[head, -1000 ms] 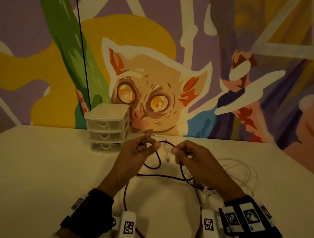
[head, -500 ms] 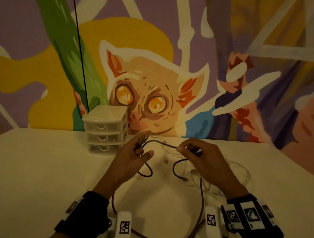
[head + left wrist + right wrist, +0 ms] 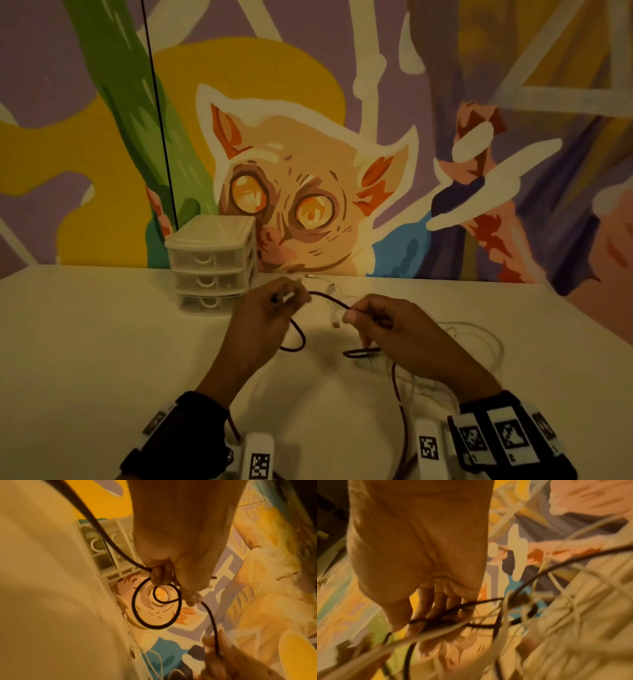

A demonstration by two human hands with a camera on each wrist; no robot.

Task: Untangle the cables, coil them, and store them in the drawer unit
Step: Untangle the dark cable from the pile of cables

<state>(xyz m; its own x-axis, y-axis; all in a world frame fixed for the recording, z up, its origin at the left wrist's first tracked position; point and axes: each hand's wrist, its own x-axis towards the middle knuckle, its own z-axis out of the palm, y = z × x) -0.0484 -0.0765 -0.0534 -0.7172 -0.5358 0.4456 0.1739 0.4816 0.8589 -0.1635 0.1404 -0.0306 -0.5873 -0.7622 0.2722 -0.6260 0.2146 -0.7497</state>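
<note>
Both hands up over the white table [image 3: 85, 342], working one dark cable [image 3: 329, 298]. L hand [image 3: 263, 318] grip: fingers curled, pinching the cable near its end; from the L wrist cam the cable makes a small loop [image 3: 157, 604] hanging under the fingers. R hand [image 3: 387, 329] grip: thumb + forefinger pinched on the same cable, a short span running between the two hands. R wrist view is blurred, but shows curled fingers [image 3: 435, 601] w/ dark strands across them. Rest of the dark cable drops to the table, curves near-side between the wrists and off the near edge. White cables [image 3: 479, 346] lie in a loose tangle on the table to the right, under and beyond the R hand; one white plug end [image 3: 336, 323] lies between the hands, far side. Drawer unit [image 3: 212, 263], 3 clear drawers, all closed, stands far-left of the hands against the painted mural wall [image 3: 308, 192]. Both wrists wear black bands w/ marker tags.
</note>
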